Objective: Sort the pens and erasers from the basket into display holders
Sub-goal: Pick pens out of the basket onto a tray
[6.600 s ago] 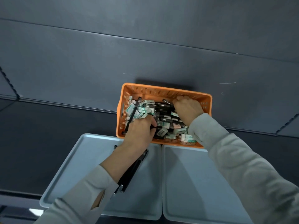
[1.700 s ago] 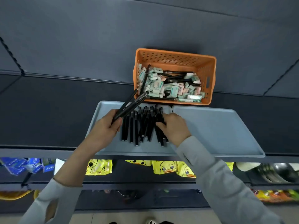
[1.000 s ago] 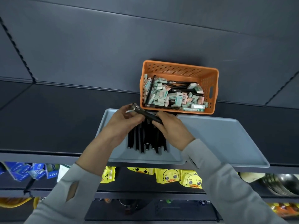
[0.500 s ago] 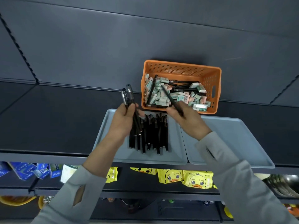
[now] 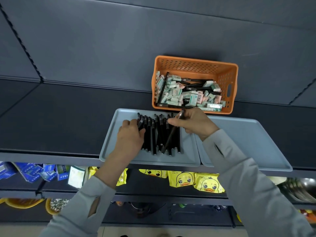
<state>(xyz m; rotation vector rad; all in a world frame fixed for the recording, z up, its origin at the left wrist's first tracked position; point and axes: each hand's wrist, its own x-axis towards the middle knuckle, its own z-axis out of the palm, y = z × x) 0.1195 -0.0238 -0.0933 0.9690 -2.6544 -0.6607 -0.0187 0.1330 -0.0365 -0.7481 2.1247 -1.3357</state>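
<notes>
R hand (image 5: 193, 124) pinches one black pen (image 5: 171, 134) between thumb and fingers, clamped near its upper end. Barrel slants down-left across the row of pens (image 5: 153, 134) on the left tray (image 5: 109, 144). L hand (image 5: 131, 134) curls round the leftmost pens (image 5: 141, 121) of that row; blurred, count unclear.

Step in hand, my read: laying pens into the pen tray. Next move: you swing the held pen parallel to the row and set it down w/o riding over neighbours.

Erasers (image 5: 172, 93) and a few basket pens (image 5: 195, 80) lie mixed in the orange basket (image 5: 196, 65) just behind both trays. None on the right tray (image 5: 253, 142) yet, so approx. midway at best.

Obstacle: your L hand covers the row's left side. Shelf below: yellow duck packets (image 5: 183, 180), blue boxes (image 5: 34, 171).
</notes>
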